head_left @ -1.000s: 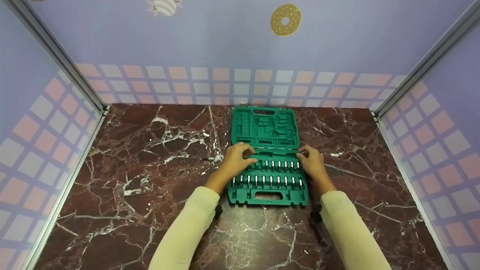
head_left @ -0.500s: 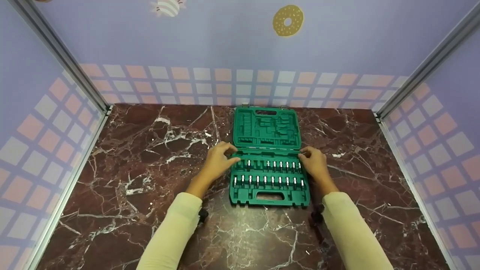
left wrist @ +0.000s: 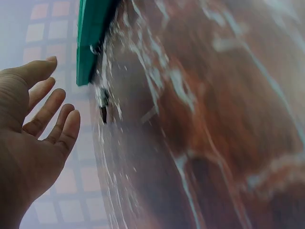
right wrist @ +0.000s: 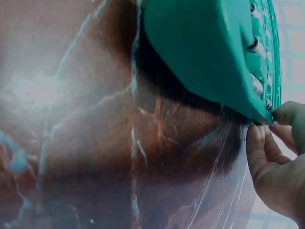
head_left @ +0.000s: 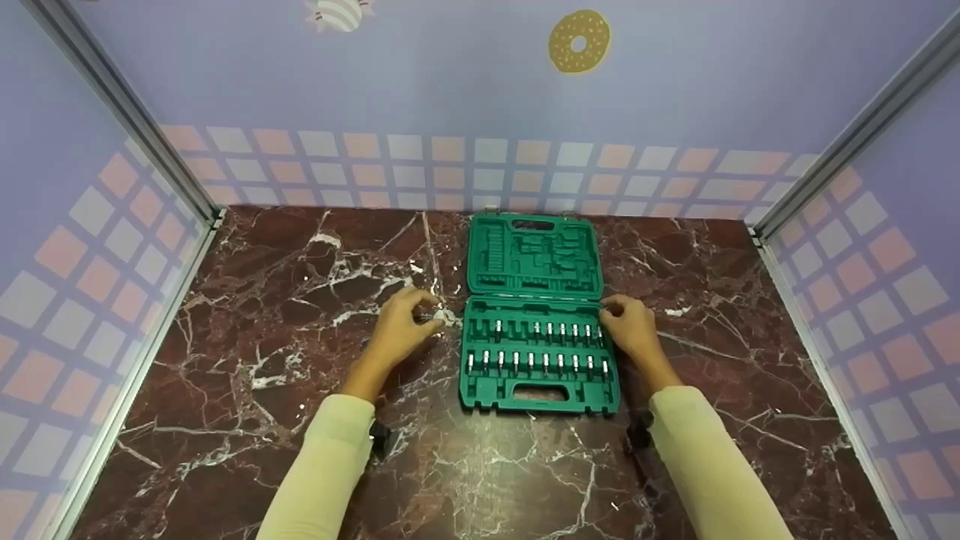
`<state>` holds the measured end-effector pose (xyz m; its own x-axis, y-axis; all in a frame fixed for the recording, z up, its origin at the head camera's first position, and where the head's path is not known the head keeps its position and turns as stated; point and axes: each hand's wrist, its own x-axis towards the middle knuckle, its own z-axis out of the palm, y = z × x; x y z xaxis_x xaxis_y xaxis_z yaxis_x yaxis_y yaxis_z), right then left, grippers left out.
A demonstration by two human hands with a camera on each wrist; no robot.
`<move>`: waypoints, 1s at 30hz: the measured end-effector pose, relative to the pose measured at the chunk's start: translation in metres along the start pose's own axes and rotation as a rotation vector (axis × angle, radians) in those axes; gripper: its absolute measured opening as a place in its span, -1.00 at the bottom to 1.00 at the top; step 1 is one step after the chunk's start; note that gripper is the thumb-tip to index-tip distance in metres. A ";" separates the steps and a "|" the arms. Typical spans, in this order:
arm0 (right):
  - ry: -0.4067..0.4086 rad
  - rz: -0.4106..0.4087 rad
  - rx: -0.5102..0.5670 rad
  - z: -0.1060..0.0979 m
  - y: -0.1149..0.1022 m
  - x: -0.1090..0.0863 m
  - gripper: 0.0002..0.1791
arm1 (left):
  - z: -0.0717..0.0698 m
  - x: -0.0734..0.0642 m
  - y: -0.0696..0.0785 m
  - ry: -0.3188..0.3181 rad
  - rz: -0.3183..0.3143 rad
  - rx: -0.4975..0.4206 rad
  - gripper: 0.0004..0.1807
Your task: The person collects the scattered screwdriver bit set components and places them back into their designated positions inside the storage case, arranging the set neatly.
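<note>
An open green tool case (head_left: 499,397) lies on the table in the head view, its lid (head_left: 532,259) folded back toward the wall. Two rows of silver bit sockets (head_left: 545,364) stand in its near half, and some slots at the upper left hold none. My left hand (head_left: 400,326) is left of the case with fingers spread and nothing held. Beside it in the left wrist view lies a small silver piece with a dark tip (left wrist: 103,104). At the case's right edge, my right hand (head_left: 630,324) pinches the rim between thumb and fingers, clearest in the right wrist view.
Brown marbled tabletop (head_left: 247,450) surrounds the case. A patterned back wall (head_left: 450,90) stands close behind the lid, and side panels with metal corner posts (head_left: 135,112) bound the table left and right.
My left hand has moved left, off the upper row of the case and out over the table. This uncovers a socket at the row's left. My right hand stays at the right edge.
</note>
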<state>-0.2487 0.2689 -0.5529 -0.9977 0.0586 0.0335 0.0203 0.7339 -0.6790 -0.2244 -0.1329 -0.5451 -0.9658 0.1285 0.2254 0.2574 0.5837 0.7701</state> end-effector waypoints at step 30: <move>-0.066 0.031 0.004 -0.002 -0.001 0.003 -0.74 | 0.000 0.012 -0.026 -0.129 -0.067 0.231 -0.80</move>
<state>-0.2518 0.2696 -0.5507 -0.9987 0.0360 -0.0358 0.0508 0.7301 -0.6815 -0.2425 -0.1468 -0.5622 -0.9803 0.1765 0.0892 0.1933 0.7599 0.6206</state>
